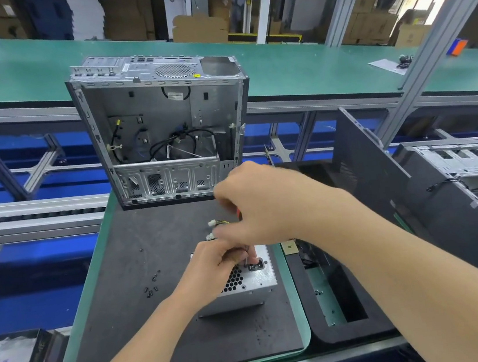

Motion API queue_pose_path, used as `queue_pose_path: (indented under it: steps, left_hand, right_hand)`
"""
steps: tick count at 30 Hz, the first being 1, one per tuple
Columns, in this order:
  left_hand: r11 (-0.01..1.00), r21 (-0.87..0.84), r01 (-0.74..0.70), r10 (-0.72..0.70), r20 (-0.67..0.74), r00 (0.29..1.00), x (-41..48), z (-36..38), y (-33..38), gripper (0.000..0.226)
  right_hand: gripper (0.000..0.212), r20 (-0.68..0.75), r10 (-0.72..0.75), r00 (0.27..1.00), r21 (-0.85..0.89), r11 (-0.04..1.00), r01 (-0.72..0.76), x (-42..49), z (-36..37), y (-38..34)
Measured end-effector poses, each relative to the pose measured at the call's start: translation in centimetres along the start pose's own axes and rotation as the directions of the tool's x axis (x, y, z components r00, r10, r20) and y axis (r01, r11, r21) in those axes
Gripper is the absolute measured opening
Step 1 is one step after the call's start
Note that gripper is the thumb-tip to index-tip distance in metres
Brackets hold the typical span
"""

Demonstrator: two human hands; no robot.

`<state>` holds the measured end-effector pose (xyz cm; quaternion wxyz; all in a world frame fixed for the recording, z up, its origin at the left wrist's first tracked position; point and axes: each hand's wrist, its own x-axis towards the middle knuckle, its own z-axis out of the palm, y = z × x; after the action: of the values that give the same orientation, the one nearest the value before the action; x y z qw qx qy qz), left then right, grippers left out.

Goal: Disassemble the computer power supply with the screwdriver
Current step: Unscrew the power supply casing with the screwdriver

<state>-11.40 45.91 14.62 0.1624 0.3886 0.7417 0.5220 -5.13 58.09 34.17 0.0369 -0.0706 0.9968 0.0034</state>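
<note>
A person's 2 bare hands work close together over a silver metal power supply box [254,282], whose camera-facing side has a honeycomb vent and a black socket. The box sits on a black foam mat [160,328], right of the mat's middle. The left hand [212,264] rests on the box's top with fingers curled; what they pinch is too blurred to tell. Just above it, the right hand [260,205] is closed around a red-handled screwdriver [238,213], of which only a sliver of red shows. 2 white plastic connectors [212,223] on yellow wires lie beside the hands. Small black screws [153,286] are scattered on the mat to the left. An open grey metal computer case [160,124] stands upright at the mat's far edge, in front of a green conveyor belt [308,68].
</note>
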Motion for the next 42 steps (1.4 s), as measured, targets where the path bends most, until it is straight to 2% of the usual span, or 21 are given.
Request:
queue_pose_path:
  steps: [2, 3, 6, 11, 15, 20, 22, 24, 27, 29, 30, 32, 33, 35, 38, 41, 42]
  left_hand:
    - [1.000, -0.013, -0.025, 0.025, -0.003, 1.000, -0.1, 0.0, 0.2, 0.037]
    - [0.999, -0.022, -0.030, 0.030, -0.004, 1.000, -0.2, 0.1, 0.3, 0.036]
    - [0.998, -0.068, -0.012, 0.012, -0.002, 1.000, -0.1, 0.0, 0.3, 0.033]
    - [0.997, -0.073, 0.009, -0.007, 0.024, 1.000, -0.2, -0.5, 0.2, 0.038]
    - [0.998, -0.063, 0.003, -0.001, 0.037, 0.999, -0.2, -0.7, 0.2, 0.037]
    - [0.999, -0.035, -0.002, 0.003, 0.051, 0.999, -0.2, -0.6, 0.1, 0.047]
    - [1.000, -0.023, -0.004, 0.005, 0.032, 0.999, -0.1, -0.3, -0.1, 0.045]
    - [1.000, -0.015, -0.005, 0.005, 0.008, 1.000, -0.1, -0.1, -0.2, 0.041]
    - [1.000, -0.006, 0.008, -0.008, -0.003, 1.000, -0.1, 0.0, -0.3, 0.034]
    - [1.000, 0.003, 0.002, -0.002, 0.002, 1.000, -0.1, 0.1, -0.4, 0.034]
    - [1.000, 0.013, -0.008, 0.008, 0.005, 1.000, -0.1, 0.1, -0.5, 0.034]
    - [1.000, 0.015, -0.022, 0.021, 0.015, 1.000, 0.0, 0.1, -0.5, 0.035]
    - [1.000, -0.009, -0.026, 0.026, 0.017, 1.000, 0.0, 0.1, -0.5, 0.036]
    - [0.997, -0.075, -0.027, 0.028, 0.015, 0.999, 0.0, 0.1, -0.4, 0.040]
    - [0.994, -0.109, -0.018, 0.020, 0.013, 1.000, -0.1, 0.1, -0.3, 0.054]
    - [0.996, -0.075, -0.039, 0.041, 0.029, 0.999, -0.1, -0.1, -0.3, 0.051]
    - [0.997, -0.069, -0.042, 0.045, 0.035, 0.998, -0.1, -0.1, -0.3, 0.051]
  right_hand:
    - [0.055, -0.145, 0.171, 0.975, -0.109, 0.976, -0.187, 0.1, 0.3, -0.5]
    - [0.059, -0.159, 0.249, 0.955, -0.097, 0.959, -0.266, 0.2, 0.4, -0.8]
    - [0.056, -0.033, 0.356, 0.934, 0.017, 0.934, -0.356, 0.5, 0.7, -0.8]
    - [0.020, 0.084, 0.121, 0.989, 0.025, 0.992, -0.124, 0.6, -0.1, 0.0]
    - [0.004, 0.180, -0.030, 0.983, 0.030, 0.999, 0.025, 0.1, -0.9, 0.0]
    - [0.016, 0.222, -0.079, 0.972, -0.025, 0.996, 0.086, 0.1, -0.9, -0.1]
    - [0.014, 0.225, -0.100, 0.969, -0.018, 0.994, 0.106, 0.1, -0.7, -0.2]
    - [0.003, 0.188, -0.109, 0.976, 0.019, 0.994, 0.107, 0.0, -0.5, 0.0]
    - [0.043, -0.060, -0.054, 0.997, -0.046, 0.998, 0.051, -0.2, -0.2, 0.1]
    - [0.066, -0.233, 0.042, 0.972, -0.154, 0.985, -0.079, -0.3, 0.0, -0.3]
    - [0.072, -0.251, 0.113, 0.961, -0.156, 0.976, -0.155, -0.3, 0.0, -0.6]
    - [0.075, -0.140, 0.271, 0.952, -0.054, 0.958, -0.281, -0.1, 0.4, -0.9]
    - [0.073, -0.066, 0.328, 0.942, 0.005, 0.945, -0.328, 0.1, 0.6, -0.7]
    - [0.061, 0.012, 0.332, 0.943, 0.059, 0.941, -0.332, 0.5, 0.6, -0.2]
    - [0.034, 0.082, 0.188, 0.979, 0.031, 0.981, -0.191, 0.4, 0.0, 0.0]
    - [0.006, 0.152, 0.029, 0.988, 0.010, 0.999, -0.031, 0.0, -0.7, 0.1]
    - [0.007, 0.183, -0.003, 0.983, -0.009, 1.000, 0.005, -0.1, -0.9, 0.1]
